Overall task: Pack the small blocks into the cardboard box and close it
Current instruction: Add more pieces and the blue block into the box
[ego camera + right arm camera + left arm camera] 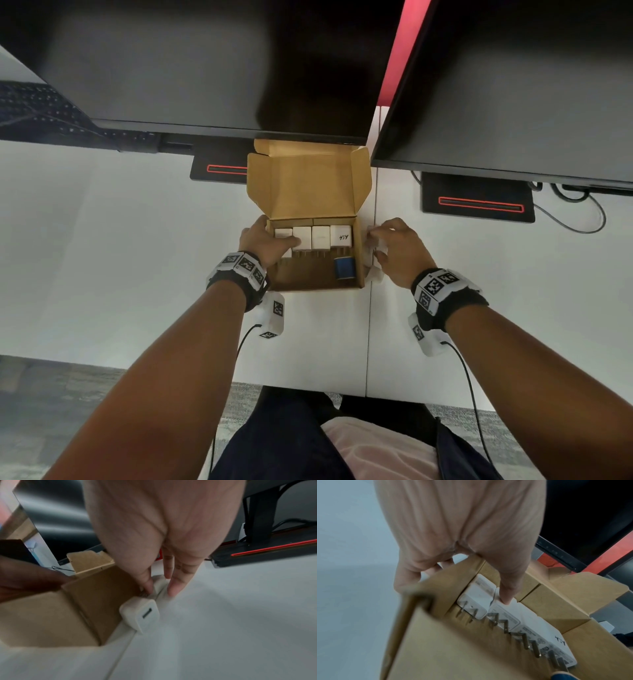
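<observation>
The cardboard box stands open in the middle of the white table, its lid raised at the back. Several white plug blocks line its far wall, prongs toward me, and a blue block lies at the near right. My left hand grips the box's left wall, fingers outside and thumb inside on a white block. My right hand pinches a white block on the table just outside the right wall. A second loose white block lies nearer me.
Two dark monitors hang over the back of the table, the box lid just under one. Their black stands have red strips, with cables at the right. A keyboard sits at the far left. The table's front edge is close to my lap.
</observation>
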`<state>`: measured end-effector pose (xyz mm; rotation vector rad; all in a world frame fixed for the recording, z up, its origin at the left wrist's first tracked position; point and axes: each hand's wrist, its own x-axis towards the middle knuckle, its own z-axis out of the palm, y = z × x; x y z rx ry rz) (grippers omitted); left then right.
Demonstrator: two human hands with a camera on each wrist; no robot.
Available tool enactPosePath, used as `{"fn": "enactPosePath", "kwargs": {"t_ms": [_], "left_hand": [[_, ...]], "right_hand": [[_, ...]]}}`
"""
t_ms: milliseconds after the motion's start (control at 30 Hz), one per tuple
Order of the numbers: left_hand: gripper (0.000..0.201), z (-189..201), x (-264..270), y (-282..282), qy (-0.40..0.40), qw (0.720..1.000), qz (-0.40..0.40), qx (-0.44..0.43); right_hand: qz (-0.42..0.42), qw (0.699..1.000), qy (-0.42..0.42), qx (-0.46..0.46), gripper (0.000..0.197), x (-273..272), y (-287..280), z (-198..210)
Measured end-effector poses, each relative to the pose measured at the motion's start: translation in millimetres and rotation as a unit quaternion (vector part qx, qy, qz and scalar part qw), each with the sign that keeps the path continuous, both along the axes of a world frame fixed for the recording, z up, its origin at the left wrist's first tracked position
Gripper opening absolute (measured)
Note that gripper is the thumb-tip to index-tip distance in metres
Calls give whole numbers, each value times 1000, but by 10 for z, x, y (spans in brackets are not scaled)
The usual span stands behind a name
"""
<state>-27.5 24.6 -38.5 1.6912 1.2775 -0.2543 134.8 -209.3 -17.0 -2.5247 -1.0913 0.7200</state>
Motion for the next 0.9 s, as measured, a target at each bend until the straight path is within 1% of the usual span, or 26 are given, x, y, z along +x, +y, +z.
{"fn": "enactPosePath", "kwargs": {"t_ms": [67, 133, 200, 267, 300, 367, 400, 433, 467, 500, 566, 633, 700, 766, 833, 900], "left_hand": [[87, 22, 0, -5, 3, 1000, -5, -2], [87, 14, 1, 7, 7, 1000, -16, -1], [86, 28, 7, 17, 5, 1000, -22, 1], [77, 33, 12, 23, 4, 1000, -26, 12], [72, 20, 14, 28, 7, 999, -28, 17], [68, 6, 9, 30, 9, 999, -33, 19], [67, 3, 10, 31, 8, 999, -37, 19], [66, 2, 15, 33, 7, 999, -41, 19], [65, 3, 23, 33, 7, 999, -43, 17], [64, 0, 29, 36, 9, 999, -43, 15], [64, -30, 18, 49, 11, 999, -45, 12], [71, -49, 10, 41, 10, 998, -58, 11], [77, -72, 0, 51, 9, 998, -59, 7], [79, -93, -5, 60, 6, 999, -52, 5], [78, -116, 0, 61, 8, 998, -60, 7], [80, -122, 8, 58, 10, 998, -62, 9]], "right_hand": [[-34, 999, -25, 15, 24, 5, -43, 25], [-59, 997, -46, 12, 21, 20, -54, 56], [-79, 996, -42, 0, 21, 23, -52, 76], [-106, 994, -30, -3, 22, 30, -37, 118], [-130, 991, -29, 12, 23, 36, -23, 159], [-183, 978, -31, 89, 22, 21, 16, 288], [-190, 972, -31, 132, 22, -18, 54, 389], [-170, 971, -35, 163, 22, -73, 113, 492], [-129, 975, -34, 178, 20, -147, 185, 584], [-81, 982, -29, 167, 18, -229, 264, 637], [13, 995, -26, 98, 13, -415, 429, 625], [77, 996, -35, 27, 8, -557, 551, 563], [110, 992, -39, -40, 7, -665, 648, 533], [116, 990, -22, -82, 15, -738, 704, 507], [122, 987, -13, -102, 18, -800, 733, 490], [140, 985, -14, -104, 17, -842, 742, 460]]}}
